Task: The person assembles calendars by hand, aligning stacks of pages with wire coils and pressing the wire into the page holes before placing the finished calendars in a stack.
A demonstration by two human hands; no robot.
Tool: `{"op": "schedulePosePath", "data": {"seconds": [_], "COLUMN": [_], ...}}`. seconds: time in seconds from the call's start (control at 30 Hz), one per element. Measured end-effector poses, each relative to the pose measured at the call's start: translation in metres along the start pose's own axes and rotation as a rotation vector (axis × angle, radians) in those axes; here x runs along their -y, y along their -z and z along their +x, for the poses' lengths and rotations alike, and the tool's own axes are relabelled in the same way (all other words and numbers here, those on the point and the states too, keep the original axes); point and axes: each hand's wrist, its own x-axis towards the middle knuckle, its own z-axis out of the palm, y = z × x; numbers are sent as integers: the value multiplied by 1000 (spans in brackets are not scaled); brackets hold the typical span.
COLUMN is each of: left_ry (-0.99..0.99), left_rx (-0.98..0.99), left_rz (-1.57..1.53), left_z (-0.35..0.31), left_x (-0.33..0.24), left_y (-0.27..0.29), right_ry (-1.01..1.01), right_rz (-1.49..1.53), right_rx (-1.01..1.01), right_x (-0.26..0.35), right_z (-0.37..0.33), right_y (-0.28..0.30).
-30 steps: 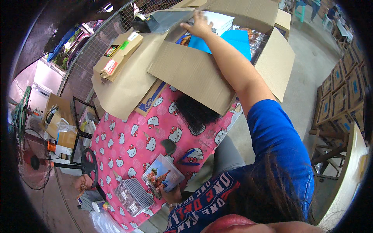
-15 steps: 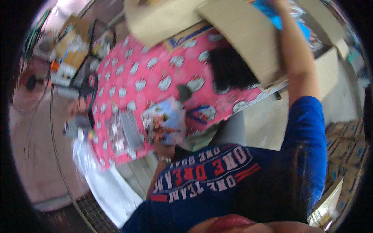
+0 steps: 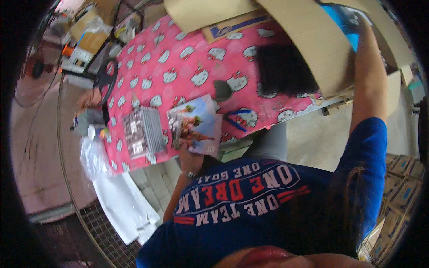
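My left hand (image 3: 191, 161) grips the near edge of a few picture-printed packets (image 3: 199, 127) in pale blue and brown, above the near part of the table. Far to the right, my right arm reaches into an open cardboard box (image 3: 308, 40). My right hand (image 3: 364, 21) is beside blue plastic (image 3: 338, 18) there; its fingers are too blurred and hidden to read. Left of the held packets lies a row of similar wrapped packets (image 3: 145, 131). A blue-handled cutting tool (image 3: 237, 120) and a dark rounded piece (image 3: 222, 90) lie to their right.
The pink cloth with white cartoon cats (image 3: 170, 76) covers the table. A black mat-like thing (image 3: 286, 69) lies by the box flap. White sheeting (image 3: 123, 205) hangs off the near left corner. Stacked cartons (image 3: 402, 187) stand at the right, and a cup (image 3: 94, 131) at the left edge.
The view has shifted, so the table sits a little differently in it. My left hand still holds the packets; my right hand has gone further into the box at the right.
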Motion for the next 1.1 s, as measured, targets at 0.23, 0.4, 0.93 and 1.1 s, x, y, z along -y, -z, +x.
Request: {"op": "schedulePosePath", "data": {"seconds": [0.23,0.4,0.93,1.1], "left_ry": [107,162,-75,-50], "left_rx": [319,188,-149,2], "left_rz": [149,104,167,138], "left_z": [-11,-2,-87,-61], "left_x": [-11,-17,-54,-59], "left_y": [-10,4,13,41], "right_ry": [-126,-176,-229,-184], "right_rz": [223,305,201,439], "right_rx": [25,50,30,99], "right_x": [7,9,-1,-10], "right_z": [-17,-22,12,66], "right_y": [-16,-25,-19,19]}}
